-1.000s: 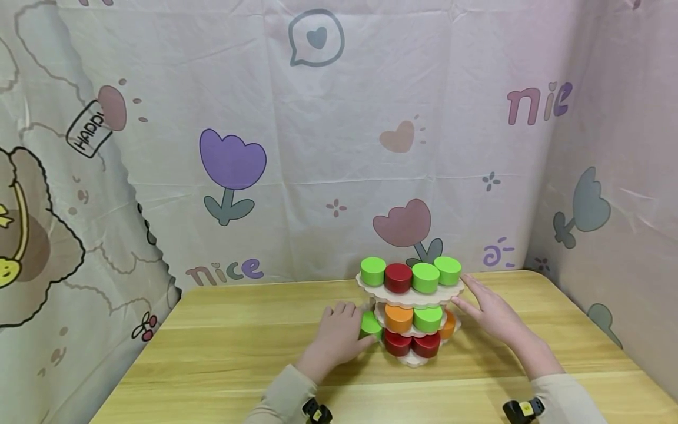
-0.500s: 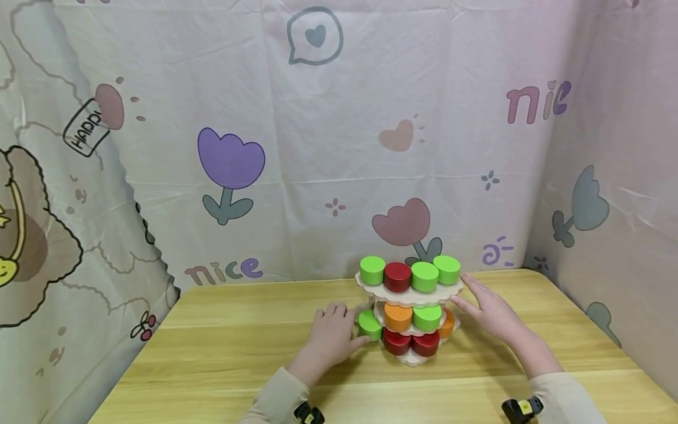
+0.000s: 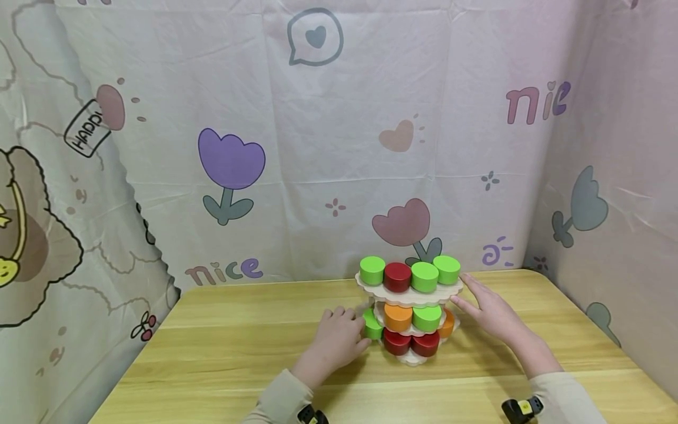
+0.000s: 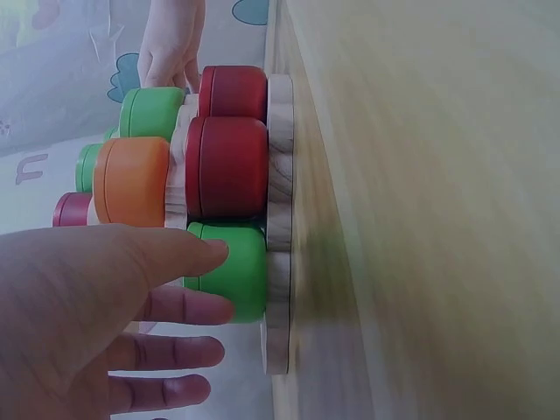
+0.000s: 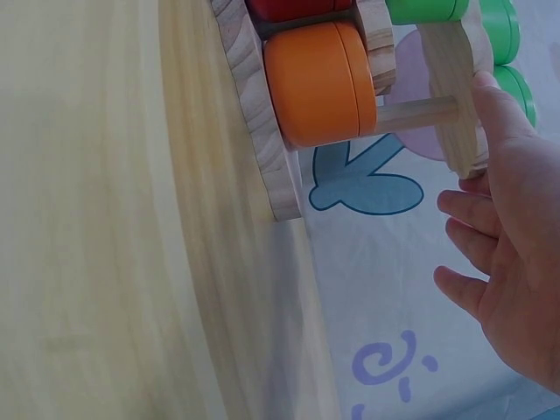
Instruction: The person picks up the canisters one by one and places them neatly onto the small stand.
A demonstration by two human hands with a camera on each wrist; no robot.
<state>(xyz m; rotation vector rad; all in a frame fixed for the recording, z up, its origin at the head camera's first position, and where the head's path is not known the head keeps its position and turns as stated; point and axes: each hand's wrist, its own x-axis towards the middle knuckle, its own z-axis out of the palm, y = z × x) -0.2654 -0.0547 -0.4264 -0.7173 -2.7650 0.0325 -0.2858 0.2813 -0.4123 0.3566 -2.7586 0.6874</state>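
A tiered wooden stand (image 3: 410, 298) with scalloped edges rises from the table, holding red, green and orange round blocks. My left hand (image 3: 331, 343) is at its left side, next to the green block (image 3: 373, 325) on the lowest tier. In the left wrist view, the thumb (image 4: 188, 252) and index finger lie fairly straight against that green block (image 4: 241, 276), its other fingers spread. On the right, my right hand (image 3: 495, 309) touches the end of the top tier (image 5: 455, 96) with extended fingers. The back of the stand is hidden.
Two red blocks (image 3: 411, 343) sit at the stand's front, and an orange block (image 3: 447, 324) stands low on the right. The wooden table (image 3: 238, 347) extends around the stand. A printed cloth (image 3: 318, 147) hangs behind and at both sides.
My left hand drew slightly leftward from the stand, then came back right against the green block, covering part of it. The right hand stays at the top tier.
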